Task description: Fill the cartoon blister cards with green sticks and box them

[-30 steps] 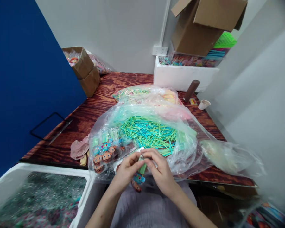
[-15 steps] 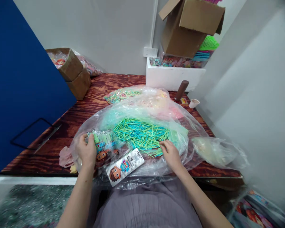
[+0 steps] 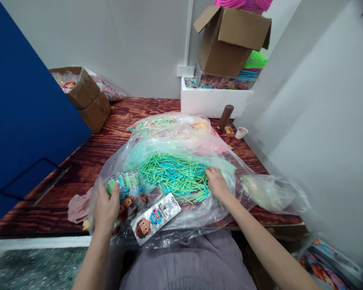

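Note:
Thin green and blue sticks (image 3: 172,173) lie in a loose pile on a clear plastic bag (image 3: 205,211). At the pile's right edge, my right hand (image 3: 218,184) has its fingers bunched against the sticks; the fingertips are partly hidden. To the left of the pile is a row of overlapping printed packets (image 3: 130,187) with a cartoon figure. My left hand (image 3: 106,205) grips their left end, thumb on the near side and fingers partly hidden behind. One silver-white packet (image 3: 155,217) lies flat and slanted in front, touched by neither hand.
Behind the pile rests a bag of pink and green sticks (image 3: 169,127). A knotted clear bag (image 3: 266,191), paper cup (image 3: 241,133) and brown cylinder (image 3: 225,117) are on the right. Boxes stand at the back: foam (image 3: 211,102) and cardboard (image 3: 93,110). A blue panel (image 3: 27,121) borders the left.
My right hand has moved up along the pile's right edge, its fingers now more bunched. My left hand has settled lower around the packets' end. The view has shifted slightly.

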`<control>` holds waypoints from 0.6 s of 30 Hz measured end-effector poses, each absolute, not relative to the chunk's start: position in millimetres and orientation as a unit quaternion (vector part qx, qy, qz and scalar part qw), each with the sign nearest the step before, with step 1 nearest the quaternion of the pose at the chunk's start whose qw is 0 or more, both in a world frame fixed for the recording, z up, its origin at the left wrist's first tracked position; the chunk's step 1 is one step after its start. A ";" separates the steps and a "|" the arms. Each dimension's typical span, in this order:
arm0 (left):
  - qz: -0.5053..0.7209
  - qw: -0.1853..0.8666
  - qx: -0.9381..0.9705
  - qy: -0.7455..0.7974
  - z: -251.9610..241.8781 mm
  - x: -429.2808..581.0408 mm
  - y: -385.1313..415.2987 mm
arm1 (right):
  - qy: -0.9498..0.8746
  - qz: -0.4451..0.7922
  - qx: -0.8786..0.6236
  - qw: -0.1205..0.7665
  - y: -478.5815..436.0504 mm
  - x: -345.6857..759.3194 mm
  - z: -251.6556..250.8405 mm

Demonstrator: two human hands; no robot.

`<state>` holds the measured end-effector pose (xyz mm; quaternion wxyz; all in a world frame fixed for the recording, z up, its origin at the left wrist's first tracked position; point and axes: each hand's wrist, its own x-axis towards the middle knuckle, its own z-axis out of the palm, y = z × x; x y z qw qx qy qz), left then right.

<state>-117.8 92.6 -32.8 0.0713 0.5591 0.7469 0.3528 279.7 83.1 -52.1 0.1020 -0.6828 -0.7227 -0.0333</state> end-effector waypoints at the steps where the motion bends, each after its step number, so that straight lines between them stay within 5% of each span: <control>1: 0.361 0.071 0.562 0.741 -32.8 -115.6 87.8 | -0.731 -0.033 -0.675 0.093 86.6 283.8 -52.1; 18: 0.351 0.044 0.617 0.703 -38.1 -105.0 58.2 | -0.807 -0.028 -0.589 0.034 100.1 294.2 -53.1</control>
